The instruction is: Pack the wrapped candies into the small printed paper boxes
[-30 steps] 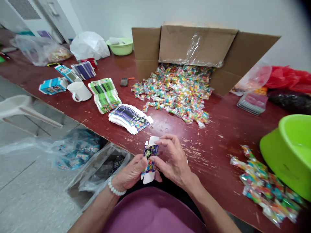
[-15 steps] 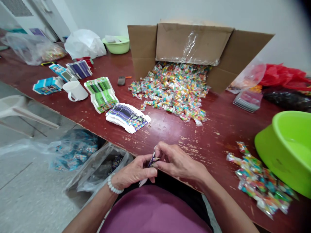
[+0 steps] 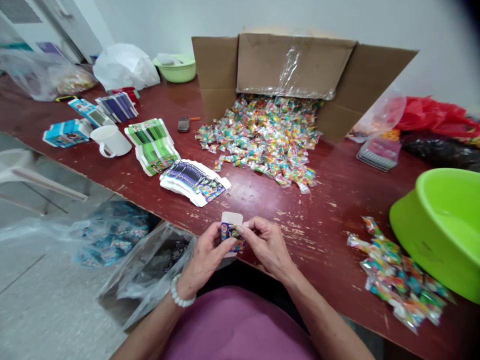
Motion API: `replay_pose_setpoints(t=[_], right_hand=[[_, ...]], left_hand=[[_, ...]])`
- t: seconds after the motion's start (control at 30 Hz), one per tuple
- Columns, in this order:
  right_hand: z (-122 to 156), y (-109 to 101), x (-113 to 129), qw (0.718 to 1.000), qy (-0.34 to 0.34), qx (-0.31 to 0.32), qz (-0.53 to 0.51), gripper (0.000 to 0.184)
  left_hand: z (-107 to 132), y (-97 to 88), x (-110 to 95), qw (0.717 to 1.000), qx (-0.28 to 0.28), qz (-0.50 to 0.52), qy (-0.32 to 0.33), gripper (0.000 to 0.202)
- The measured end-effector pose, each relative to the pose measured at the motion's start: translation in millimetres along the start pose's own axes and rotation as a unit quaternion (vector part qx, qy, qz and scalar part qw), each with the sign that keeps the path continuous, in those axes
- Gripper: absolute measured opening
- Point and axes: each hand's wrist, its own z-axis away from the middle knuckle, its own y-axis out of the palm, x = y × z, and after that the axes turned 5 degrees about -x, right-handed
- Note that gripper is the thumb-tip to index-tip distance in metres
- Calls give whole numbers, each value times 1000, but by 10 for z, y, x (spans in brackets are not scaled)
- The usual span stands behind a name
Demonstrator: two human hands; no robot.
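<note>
Between my two hands, at the table's front edge, is a small purple printed carton (image 3: 225, 230) with a white end flap standing up. My left hand (image 3: 208, 252) is closed round its left side, thumb across the front. At its upper right, my right hand (image 3: 268, 245) pinches the carton near the flap. Just beyond lies a fanned stack of flat purple cartons (image 3: 193, 181), and beside it a stack of green cartons (image 3: 153, 146). Wrapped candies (image 3: 270, 135) spill in a heap from a cardboard box (image 3: 292, 65) at the back.
A green basin (image 3: 416, 225) stands at right beside a small candy pile (image 3: 401, 277). A white mug (image 3: 111, 141) and blue cartons (image 3: 66, 134) sit at left. Below the table edge are a plastic-lined box (image 3: 150, 272) and a bag of blue packets (image 3: 112, 240).
The purple carton, earlier narrow and edge-on, now shows its printed face and white flap. Both hands have risen slightly. The view has shifted a little.
</note>
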Motion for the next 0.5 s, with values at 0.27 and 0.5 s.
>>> replay_pose_setpoints(t=[0.27,0.5], right_hand=[[106,153,-152,979,46,-14,-198,44],[49,47,-166,984,30,-5,-176,21]], left_hand=[[81,69,4,992,-96,15,80,66],[74,38,-42,999,-28,16,31,33]])
